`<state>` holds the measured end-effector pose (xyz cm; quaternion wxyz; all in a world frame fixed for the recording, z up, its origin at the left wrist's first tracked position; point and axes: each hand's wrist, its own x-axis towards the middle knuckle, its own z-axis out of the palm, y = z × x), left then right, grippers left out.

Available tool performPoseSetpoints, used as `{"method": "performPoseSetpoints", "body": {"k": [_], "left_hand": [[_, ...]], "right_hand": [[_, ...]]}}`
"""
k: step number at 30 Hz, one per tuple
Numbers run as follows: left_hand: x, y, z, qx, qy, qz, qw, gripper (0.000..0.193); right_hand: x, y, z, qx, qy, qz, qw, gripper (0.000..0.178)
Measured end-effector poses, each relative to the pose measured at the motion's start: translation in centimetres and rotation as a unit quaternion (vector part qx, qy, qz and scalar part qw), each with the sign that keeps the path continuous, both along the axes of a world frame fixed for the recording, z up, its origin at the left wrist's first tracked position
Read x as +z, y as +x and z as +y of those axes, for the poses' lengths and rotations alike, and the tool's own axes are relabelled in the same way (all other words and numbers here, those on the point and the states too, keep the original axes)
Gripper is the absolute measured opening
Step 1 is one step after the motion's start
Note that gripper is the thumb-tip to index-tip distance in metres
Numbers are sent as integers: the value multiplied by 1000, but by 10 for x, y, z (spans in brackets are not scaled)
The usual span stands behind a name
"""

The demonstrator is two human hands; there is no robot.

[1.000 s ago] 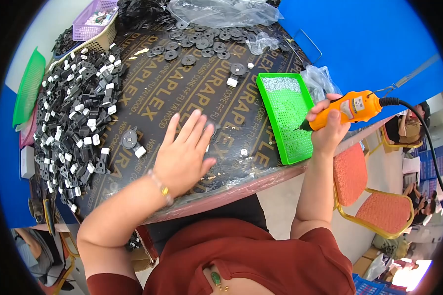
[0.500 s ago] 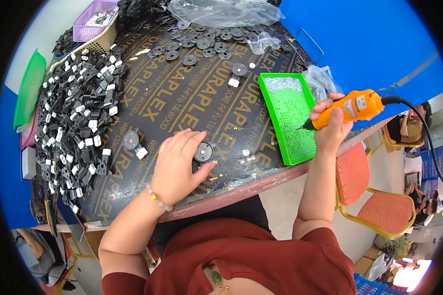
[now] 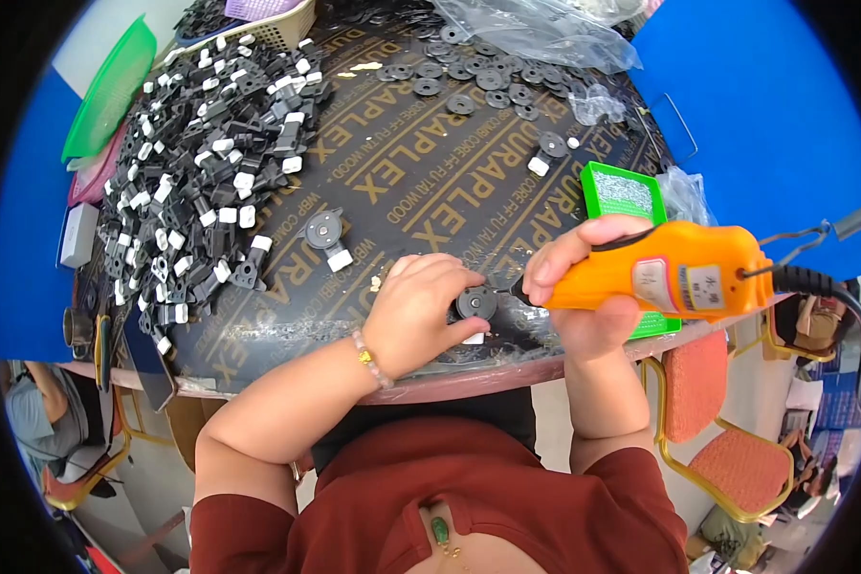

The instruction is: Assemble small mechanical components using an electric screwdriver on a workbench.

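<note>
My left hand grips a black part with a round disc on it, thumb and fingers at its edge, low on the table; a bit of white shows beneath it. My right hand is wrapped round an orange electric screwdriver with a cable at its back end. The tool's dark tip points left, close to the disc; whether it touches cannot be made out. Behind that hand, a green tray with small silvery screws is partly hidden. Similar disc parts with white ends, one at left and another farther back, lie apart.
A large heap of black-and-white parts covers the table's left side. Loose black discs lie at the back beside a clear plastic bag. A green basket leans at far left. Orange chairs stand beyond the right edge.
My right hand has brought the screwdriver left from over the green tray to the disc part. The view has shifted; my left hand stays at the part.
</note>
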<state>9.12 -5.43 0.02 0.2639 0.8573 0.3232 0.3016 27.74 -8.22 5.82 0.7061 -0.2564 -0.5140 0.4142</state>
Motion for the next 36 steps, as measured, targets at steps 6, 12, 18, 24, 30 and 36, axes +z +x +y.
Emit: {"method": "performPoseSetpoints", "body": {"k": [6,12,18,24,30,36], "left_hand": [[-1,0,-2,7,8,4,1000,43],[1,0,-2,4,-2,5,1000,41],[1,2,-1,-3,-12,10,1000,42],[-3,-4,-4,12,3,29,999,48],[-1,8,-5,1,37,25,999,54],[0,6,-5,11,48,36,998,58]], "right_hand": [[-10,-5,7,39,-7,2,999,62],[-6,-15,1,14,-62,-74,995,62],[-4,-15,0,-14,-64,-73,995,66],[9,36,-5,-115,59,-63,990,63],[1,122,-18,-318,1,-149,936,41],[-23,135,-18,-324,8,-114,939,44]]}}
